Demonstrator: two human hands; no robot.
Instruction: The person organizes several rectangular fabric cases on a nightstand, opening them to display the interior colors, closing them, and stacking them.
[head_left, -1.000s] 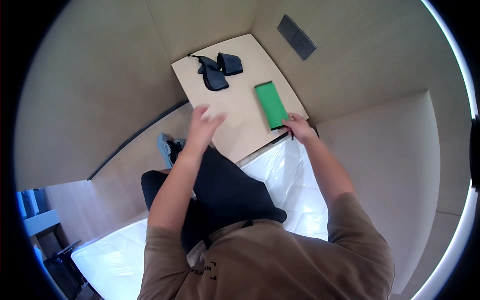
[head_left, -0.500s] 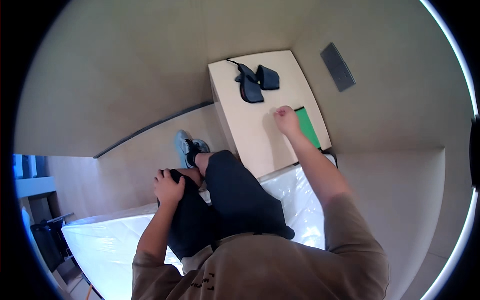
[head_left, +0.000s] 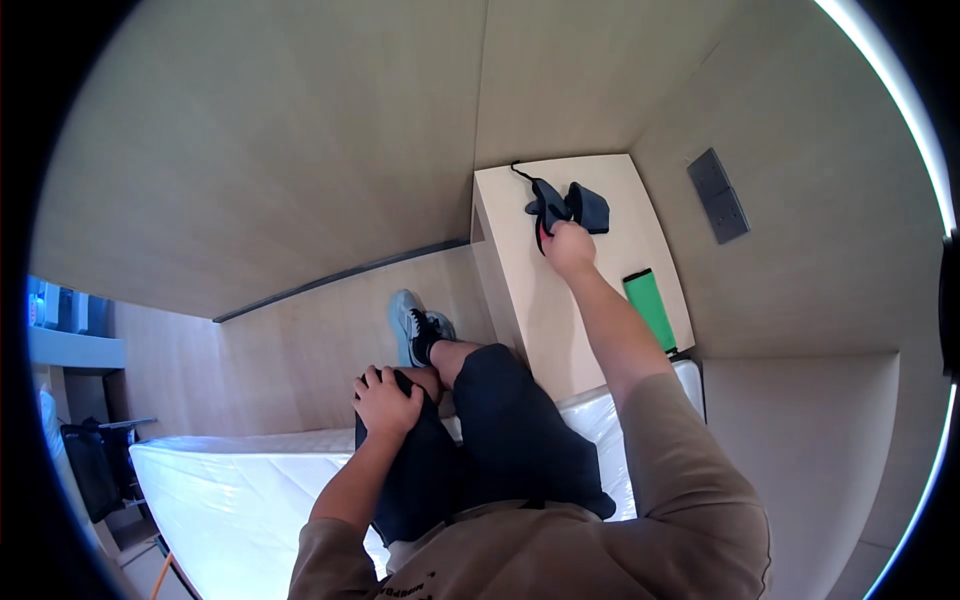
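My right hand (head_left: 570,249) is closed at the near end of a dark grey fabric wrap (head_left: 551,200), over the pale wooden cabinet (head_left: 545,335). A bit of red shows on the wrap beside my fingers, and a thin black strap runs from its far end. Most of my fingertips are hidden from view. Just right of it lies a second dark grey piece (head_left: 590,209), curled on itself. Spread fingers and all, my left hand (head_left: 388,402) rests on my left knee. A green rectangular thing with black ends (head_left: 649,309) lies near the cabinet's right edge.
I sit on a plastic-covered white mattress (head_left: 240,500). Wooden panels (head_left: 340,150) rise behind the cabinet, and a grey socket plate (head_left: 718,196) is on the right wall. A padded beige headboard (head_left: 800,430) stands at my right.
My right hand has moved forward from beside the green thing to the wrap and closed on its near end. My left hand stays on my knee. The whole view has shifted.
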